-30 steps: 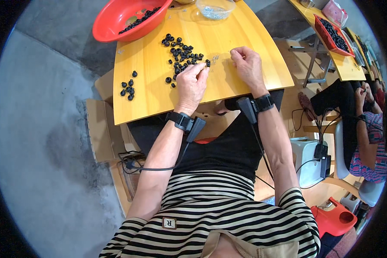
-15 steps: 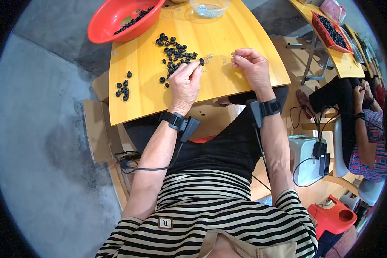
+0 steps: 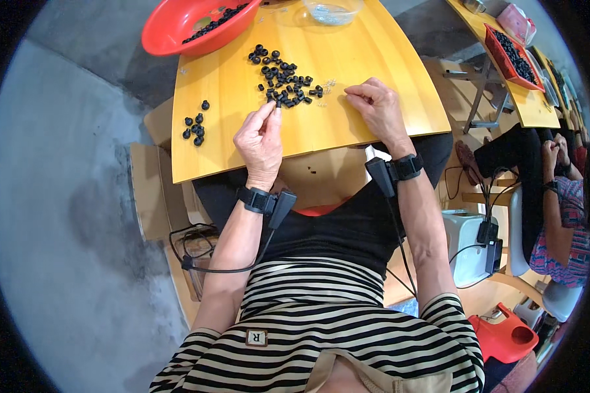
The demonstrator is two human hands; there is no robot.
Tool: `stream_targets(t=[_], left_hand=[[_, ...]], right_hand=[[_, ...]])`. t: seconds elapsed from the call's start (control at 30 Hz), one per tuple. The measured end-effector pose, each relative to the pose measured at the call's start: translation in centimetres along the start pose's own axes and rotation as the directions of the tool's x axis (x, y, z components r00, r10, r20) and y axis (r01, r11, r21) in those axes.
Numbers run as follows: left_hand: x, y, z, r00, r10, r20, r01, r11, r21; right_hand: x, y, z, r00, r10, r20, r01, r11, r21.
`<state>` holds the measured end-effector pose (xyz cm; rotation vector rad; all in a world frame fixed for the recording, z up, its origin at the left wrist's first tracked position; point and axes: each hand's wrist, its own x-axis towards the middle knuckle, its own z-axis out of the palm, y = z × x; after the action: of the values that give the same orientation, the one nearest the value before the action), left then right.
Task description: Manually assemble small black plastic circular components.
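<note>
At the near edge of a pile of small black plastic parts (image 3: 287,77), my left hand (image 3: 261,145) is closed in a pinch, a small black part (image 3: 278,103) at its thumb and fingertip. My right hand (image 3: 379,112) hovers over the table to the right of the pile, thumb and forefinger pressed together. Whatever it pinches is too small to make out. Between the hands lie several tiny clear pieces (image 3: 330,84). A separate small group of round black knob-like parts (image 3: 198,130) rests on the left side of the table.
The yellow wooden table (image 3: 400,72) bears a red basin (image 3: 167,39) of black parts at its far left and a clear bowl (image 3: 347,16) of small pieces at the back. Cables run from bands on both wrists. A co-worker's hands (image 3: 556,152) are at the right, near a red tray (image 3: 534,84).
My left hand has drawn back left from the clear pieces to the pile's near edge. My right hand has shifted slightly left and down. The whole view has moved a little.
</note>
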<state>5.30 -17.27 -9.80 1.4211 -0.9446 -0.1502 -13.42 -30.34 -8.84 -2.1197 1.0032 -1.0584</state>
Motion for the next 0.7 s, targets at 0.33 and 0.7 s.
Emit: stream_targets(t=[0.33, 0.7], left_hand=[[0.0, -0.9, -2.9, 0.98, -0.194, -0.05, 0.175, 0.949, -0.262], [0.5, -1.8, -7.6, 0.995, 0.022, -0.097, -0.013, 0.996, 0.09]], right_hand=[[0.1, 0.1, 0.4, 1.0, -0.012, 0.017, 0.013, 0.999, -0.05], [0.2, 1.0, 0.4, 0.988, 0.151, -0.026, -0.144, 0.975, 0.171]])
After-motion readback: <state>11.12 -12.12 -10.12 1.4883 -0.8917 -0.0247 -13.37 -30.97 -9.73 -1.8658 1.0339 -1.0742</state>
